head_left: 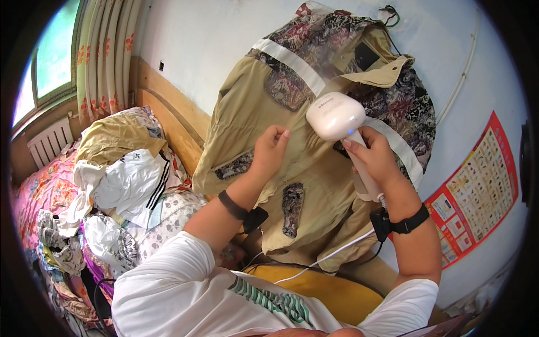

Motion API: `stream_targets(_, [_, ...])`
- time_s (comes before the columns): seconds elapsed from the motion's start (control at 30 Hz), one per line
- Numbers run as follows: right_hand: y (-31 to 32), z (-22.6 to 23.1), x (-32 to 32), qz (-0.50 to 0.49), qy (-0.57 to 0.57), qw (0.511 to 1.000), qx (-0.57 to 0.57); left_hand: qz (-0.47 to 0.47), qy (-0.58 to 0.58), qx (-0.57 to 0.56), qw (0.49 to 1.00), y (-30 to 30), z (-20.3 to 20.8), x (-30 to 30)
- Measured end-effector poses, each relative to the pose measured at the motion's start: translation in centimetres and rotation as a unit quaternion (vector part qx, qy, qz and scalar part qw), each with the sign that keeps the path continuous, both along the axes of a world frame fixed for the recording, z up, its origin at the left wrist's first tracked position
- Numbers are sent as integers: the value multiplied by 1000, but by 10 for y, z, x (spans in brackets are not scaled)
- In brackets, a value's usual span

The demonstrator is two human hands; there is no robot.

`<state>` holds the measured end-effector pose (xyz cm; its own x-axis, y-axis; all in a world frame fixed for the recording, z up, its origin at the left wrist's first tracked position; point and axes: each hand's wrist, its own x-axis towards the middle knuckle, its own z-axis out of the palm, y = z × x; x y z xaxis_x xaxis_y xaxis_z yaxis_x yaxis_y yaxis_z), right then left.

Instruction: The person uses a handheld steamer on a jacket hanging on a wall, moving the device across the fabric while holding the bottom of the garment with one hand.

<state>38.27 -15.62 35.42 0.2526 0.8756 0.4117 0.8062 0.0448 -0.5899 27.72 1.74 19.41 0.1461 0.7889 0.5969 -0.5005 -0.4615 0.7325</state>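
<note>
A tan shirt (255,106) with dark patterned panels and white stripes hangs on the white wall from a green hanger hook (391,12). My left hand (270,150) pinches the shirt's front fabric near the middle. My right hand (375,158) grips the handle of a white handheld garment steamer (336,116), whose head is pressed toward the shirt just right of my left hand. The steamer's white cord (331,255) trails down from the handle across the shirt's hem. Black bands sit on both wrists.
A bed at the left carries a heap of clothes (120,168) against a wooden headboard (174,121). A window with floral curtains (104,50) is at the upper left. A red-edged chart poster (477,191) hangs at the right. A yellow cushion (331,292) lies below the shirt.
</note>
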Motion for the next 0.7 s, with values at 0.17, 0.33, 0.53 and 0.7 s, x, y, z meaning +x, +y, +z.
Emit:
stream_targets(0.17, [2, 4, 2, -2, 26, 998, 49, -18, 1, -7, 1000, -6, 1, -5])
stream_targets(0.33, [-2, 5, 0, -6, 31, 998, 51, -62, 61, 16, 996, -9, -20, -8])
stream_targets(0.53, [-11, 5, 4, 1, 88, 992, 95, -99, 88, -1, 991, 0, -45, -11])
stream_targets(0.7, [-13, -16, 1, -28, 44, 997, 61, -42, 81, 3, 996, 10, -54, -9])
